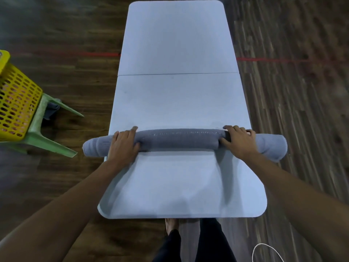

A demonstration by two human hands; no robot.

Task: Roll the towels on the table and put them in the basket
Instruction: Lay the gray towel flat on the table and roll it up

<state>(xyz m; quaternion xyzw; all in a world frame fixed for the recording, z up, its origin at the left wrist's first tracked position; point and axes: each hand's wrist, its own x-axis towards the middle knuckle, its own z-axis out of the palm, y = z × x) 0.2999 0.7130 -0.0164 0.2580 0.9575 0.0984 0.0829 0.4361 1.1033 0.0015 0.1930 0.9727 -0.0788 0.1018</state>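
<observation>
A grey towel (pixel 179 139) lies rolled into a long tube across the white table (pixel 177 95), both ends hanging past the table's side edges. My left hand (pixel 123 146) grips the roll near its left end, fingers curled over the top. My right hand (pixel 238 141) grips it near the right end in the same way. The yellow perforated basket (pixel 17 103) stands on a green plastic stool (pixel 43 133) at the far left, off the table.
The table's far half (pixel 177 38) lies beyond a fold seam. Wooden floor surrounds the table, with a red tape line (pixel 264 59) across it. A white cable (pixel 268 250) loops on the floor at the lower right. My legs show below the near edge.
</observation>
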